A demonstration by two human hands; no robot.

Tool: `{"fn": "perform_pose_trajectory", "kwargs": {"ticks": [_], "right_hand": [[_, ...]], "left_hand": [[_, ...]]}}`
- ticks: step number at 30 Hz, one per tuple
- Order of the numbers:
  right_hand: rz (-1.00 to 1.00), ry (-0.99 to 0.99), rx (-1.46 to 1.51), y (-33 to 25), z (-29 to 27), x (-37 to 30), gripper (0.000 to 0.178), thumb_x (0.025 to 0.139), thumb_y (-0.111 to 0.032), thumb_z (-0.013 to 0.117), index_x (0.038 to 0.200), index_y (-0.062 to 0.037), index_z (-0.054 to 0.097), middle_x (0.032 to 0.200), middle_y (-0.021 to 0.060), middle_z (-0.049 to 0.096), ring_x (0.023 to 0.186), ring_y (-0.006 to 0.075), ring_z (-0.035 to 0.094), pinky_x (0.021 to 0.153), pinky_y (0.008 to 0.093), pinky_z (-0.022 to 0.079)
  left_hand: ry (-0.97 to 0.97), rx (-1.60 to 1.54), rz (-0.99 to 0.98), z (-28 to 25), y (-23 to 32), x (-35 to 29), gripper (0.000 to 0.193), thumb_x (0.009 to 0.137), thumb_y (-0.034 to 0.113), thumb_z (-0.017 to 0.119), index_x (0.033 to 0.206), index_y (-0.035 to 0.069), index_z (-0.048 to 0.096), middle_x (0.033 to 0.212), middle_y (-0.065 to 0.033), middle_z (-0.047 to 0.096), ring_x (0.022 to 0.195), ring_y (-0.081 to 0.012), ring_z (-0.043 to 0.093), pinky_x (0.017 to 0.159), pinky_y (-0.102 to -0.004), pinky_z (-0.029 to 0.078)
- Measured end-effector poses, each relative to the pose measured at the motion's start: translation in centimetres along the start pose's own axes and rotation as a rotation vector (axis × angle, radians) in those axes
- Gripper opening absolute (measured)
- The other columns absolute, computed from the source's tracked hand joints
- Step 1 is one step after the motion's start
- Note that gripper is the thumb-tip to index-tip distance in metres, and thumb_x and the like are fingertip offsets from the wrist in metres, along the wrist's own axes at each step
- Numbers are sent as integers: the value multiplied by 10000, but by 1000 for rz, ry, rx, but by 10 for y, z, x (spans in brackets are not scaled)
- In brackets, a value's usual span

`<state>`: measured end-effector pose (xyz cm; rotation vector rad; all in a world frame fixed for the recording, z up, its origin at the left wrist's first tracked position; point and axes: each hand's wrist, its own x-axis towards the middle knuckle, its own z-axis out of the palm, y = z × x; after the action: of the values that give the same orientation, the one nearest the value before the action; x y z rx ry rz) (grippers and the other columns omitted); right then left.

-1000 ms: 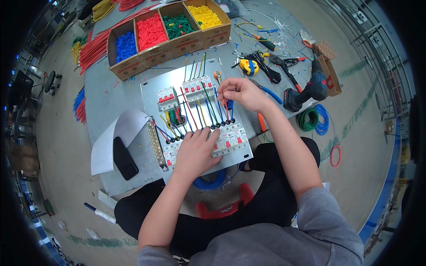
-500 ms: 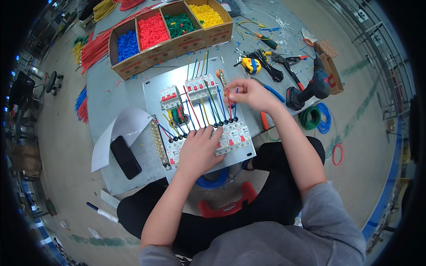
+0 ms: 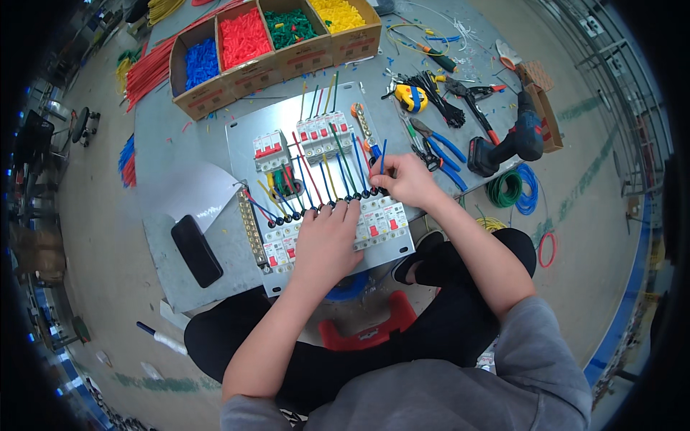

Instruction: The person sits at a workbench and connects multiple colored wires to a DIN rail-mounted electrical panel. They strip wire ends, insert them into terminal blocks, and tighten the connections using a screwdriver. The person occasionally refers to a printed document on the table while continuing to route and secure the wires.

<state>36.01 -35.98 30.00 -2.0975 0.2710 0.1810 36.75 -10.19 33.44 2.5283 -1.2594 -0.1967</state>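
A metal mounting plate (image 3: 241, 151) carries a lower row of breakers (image 3: 384, 221) with coloured wires standing up from it. My left hand (image 3: 328, 233) lies over the middle of that row, fingers stretched out at the wire ends. At the row's right end, my right hand (image 3: 405, 179) pinches a blue wire (image 3: 384, 149) near its foot. Its fingertips partly hide the wire ends there. Two upper breaker groups, one with red switches (image 3: 269, 149) and a wider one (image 3: 323, 135), sit farther back. A brass terminal strip (image 3: 253, 233) runs along the plate's left side.
A divided cardboard box (image 3: 277, 68) of coloured caps stands at the back. To the right lie a tape measure (image 3: 411, 98), blue-handled pliers (image 3: 447, 144) and a cordless drill (image 3: 507, 140). A phone (image 3: 196, 251) and curled white paper (image 3: 205, 190) are at left.
My right hand has come down from beside the upper right strip to the blue wire at the row's right end. My left hand stays on the breakers. The white paper has shifted and flattened.
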Motion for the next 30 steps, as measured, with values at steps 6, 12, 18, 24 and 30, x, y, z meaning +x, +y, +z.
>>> {"fn": "perform_pose_trajectory", "kwargs": {"ticks": [6,12,18,24,30], "right_hand": [[45,44,-177,-14,-2,7,147,923,-214,861,997,-88,878,817,122,806,750,290,766,752,420,589],[75,79,-228,-18,5,11,148,923,-210,857,999,-87,891,812,138,811,779,301,792,769,430,601],[101,134,-179,-21,9,8,221,927,-242,849,938,-23,868,762,158,791,725,296,784,736,418,604],[116,148,-140,-18,10,11,338,966,-323,823,868,0,837,716,138,773,664,274,763,690,406,594],[81,219,-43,-3,15,13,379,1005,-353,802,836,-16,826,684,110,759,610,212,727,639,394,563]], "left_hand": [[-60,0,61,-5,-3,8,839,683,273,977,1405,21,631,1218,-98,718,1117,-282,719,981,-414,540],[-74,0,76,-4,-4,8,868,673,272,989,1411,9,614,1239,-104,717,1116,-279,719,1005,-408,539],[-64,-5,66,-4,-4,6,842,684,270,987,1399,16,622,1237,-100,718,1127,-272,722,1009,-403,538],[-41,-1,63,-1,-6,6,813,692,277,981,1382,26,630,1219,-97,722,1106,-265,728,988,-397,543],[-46,4,63,-3,-4,7,811,688,284,980,1375,30,632,1193,-93,718,1083,-264,728,968,-395,545]]}}
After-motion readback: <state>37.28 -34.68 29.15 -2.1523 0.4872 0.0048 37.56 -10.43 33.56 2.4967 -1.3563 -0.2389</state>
